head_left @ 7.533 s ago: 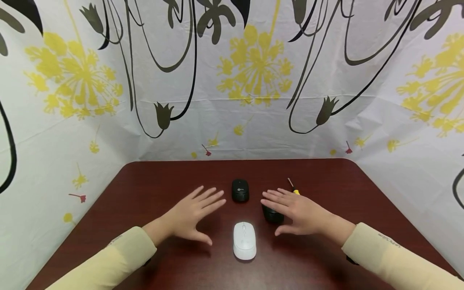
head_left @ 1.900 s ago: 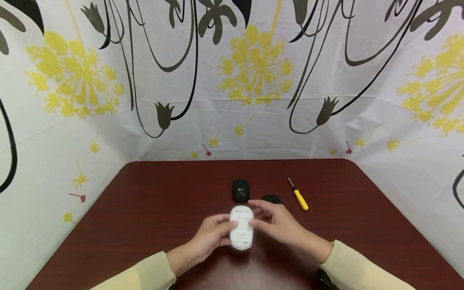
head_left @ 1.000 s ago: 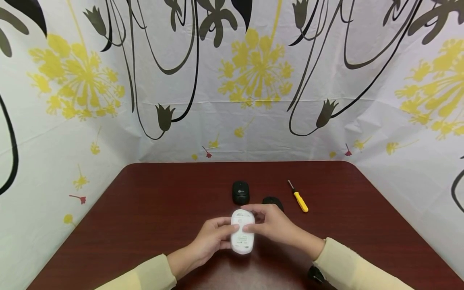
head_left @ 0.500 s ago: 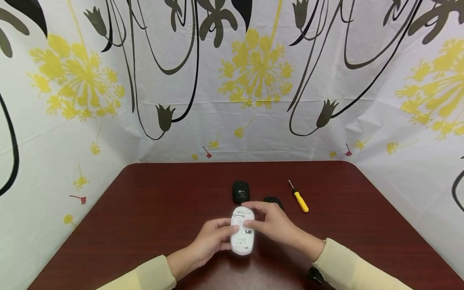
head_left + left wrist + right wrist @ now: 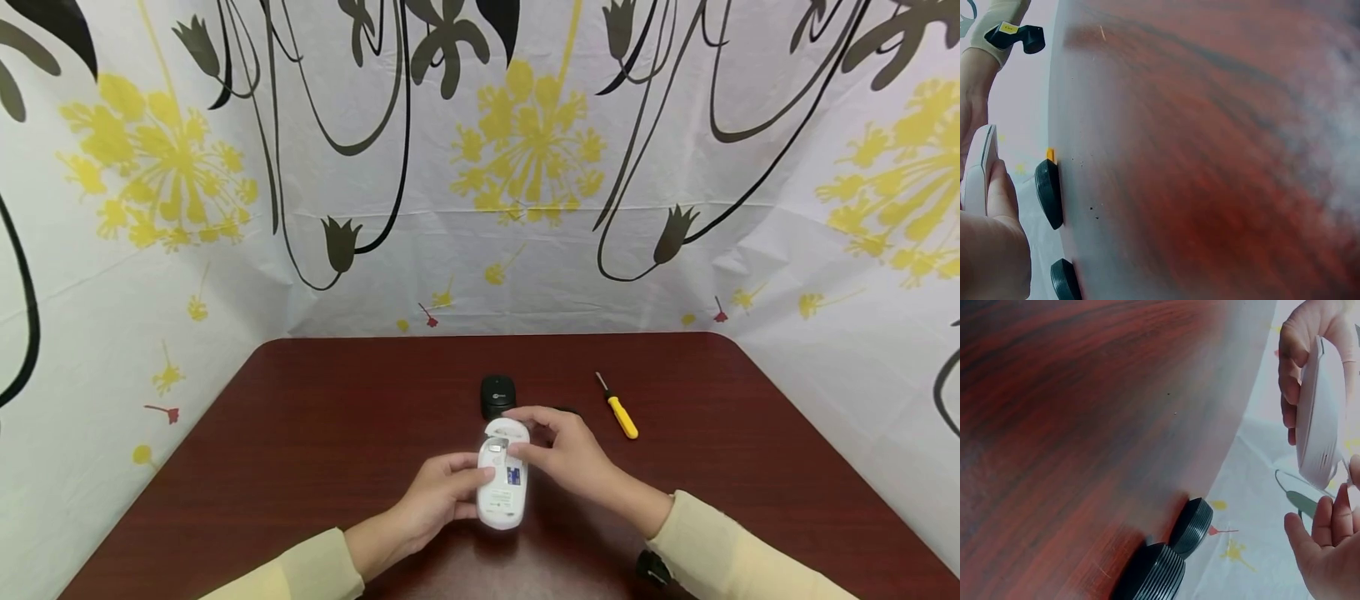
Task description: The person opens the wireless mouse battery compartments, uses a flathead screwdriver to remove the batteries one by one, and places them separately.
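Note:
A white computer mouse is held up over the table with its underside facing the head camera. My left hand grips its left side, thumb on the underside. With thumb on the underside and fingers at the far end, my right hand pinches the mouse's white cover, which is shifted away from the body. A recess with a metallic part shows below that gap, and a dark blue patch shows on the underside. In the right wrist view, the white mouse stands edge-on between both hands.
A black mouse lies just beyond the white one. Another black mouse is mostly hidden behind my right hand. Farther right lies a yellow-handled screwdriver. Patterned white cloth rises behind the dark red table.
The white mouse has been lifted and turned underside up. In the last second its cover has slid outward with my right hand, uncovering the recess and the dark blue patch.

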`<state>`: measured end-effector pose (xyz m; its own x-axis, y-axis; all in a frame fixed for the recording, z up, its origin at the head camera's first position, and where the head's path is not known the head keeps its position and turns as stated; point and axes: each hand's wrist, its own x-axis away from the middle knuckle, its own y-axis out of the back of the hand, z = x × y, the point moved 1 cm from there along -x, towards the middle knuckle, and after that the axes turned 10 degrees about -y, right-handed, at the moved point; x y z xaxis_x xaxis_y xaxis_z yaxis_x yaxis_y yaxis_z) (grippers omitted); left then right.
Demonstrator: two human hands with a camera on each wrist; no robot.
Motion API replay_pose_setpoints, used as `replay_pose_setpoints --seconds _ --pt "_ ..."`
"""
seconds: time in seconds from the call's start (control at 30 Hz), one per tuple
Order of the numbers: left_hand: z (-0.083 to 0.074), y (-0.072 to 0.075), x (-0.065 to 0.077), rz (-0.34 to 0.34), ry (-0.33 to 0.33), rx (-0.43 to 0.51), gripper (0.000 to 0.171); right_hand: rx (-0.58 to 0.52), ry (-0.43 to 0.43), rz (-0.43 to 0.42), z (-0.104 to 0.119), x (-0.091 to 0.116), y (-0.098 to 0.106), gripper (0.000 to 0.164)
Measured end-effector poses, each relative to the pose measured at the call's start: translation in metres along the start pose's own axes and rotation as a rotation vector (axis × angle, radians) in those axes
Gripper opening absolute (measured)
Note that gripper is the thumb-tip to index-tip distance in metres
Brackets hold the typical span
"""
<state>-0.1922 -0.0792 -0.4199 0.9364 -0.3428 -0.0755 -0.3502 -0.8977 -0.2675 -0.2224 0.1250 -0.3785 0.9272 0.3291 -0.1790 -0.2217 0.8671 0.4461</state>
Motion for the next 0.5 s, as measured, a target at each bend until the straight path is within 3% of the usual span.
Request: replay_pose_setpoints --seconds 0.33,0.5 --pt "-0.001 0.001 0.000 -0.008 -0.001 0.000 0.039 -0.124 -0.095 0.028 0.005 -0.003 0.014 0.032" --pt "-0.003 0.002 0.000 -0.031 0.008 -0.009 0.040 -0.193 -0.194 0.032 0.009 -0.002 0.026 0.036"
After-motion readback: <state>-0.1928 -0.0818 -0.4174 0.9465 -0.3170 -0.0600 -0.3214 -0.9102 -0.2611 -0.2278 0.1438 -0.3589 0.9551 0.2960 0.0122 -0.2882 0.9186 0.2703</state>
